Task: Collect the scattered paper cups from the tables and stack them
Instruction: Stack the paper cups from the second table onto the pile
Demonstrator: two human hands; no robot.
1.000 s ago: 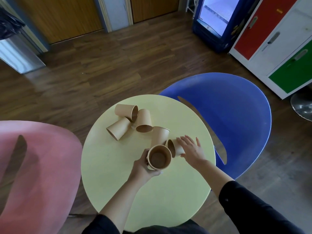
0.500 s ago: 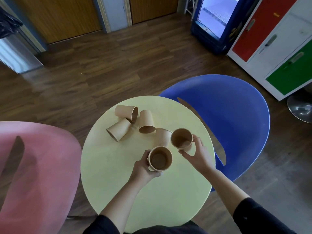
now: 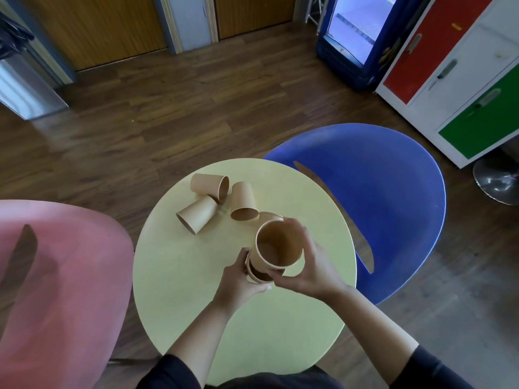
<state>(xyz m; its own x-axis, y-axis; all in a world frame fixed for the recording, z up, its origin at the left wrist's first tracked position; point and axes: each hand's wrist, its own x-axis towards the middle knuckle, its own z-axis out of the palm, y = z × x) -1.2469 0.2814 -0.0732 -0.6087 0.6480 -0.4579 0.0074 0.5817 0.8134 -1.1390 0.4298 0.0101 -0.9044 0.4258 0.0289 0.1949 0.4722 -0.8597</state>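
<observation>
Cup (image 3: 278, 245) now between both hands (image 3: 306, 265)

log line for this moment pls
phase: nesting | right hand: top cup entering held cup | left hand: held cup | loose cups: four on yellow table

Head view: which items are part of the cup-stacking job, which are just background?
Job: upper cup in right hand; lower cup in left hand; loose cups on their sides; yellow table.
Background: blue chair; pink chair; fridge; lockers.
</observation>
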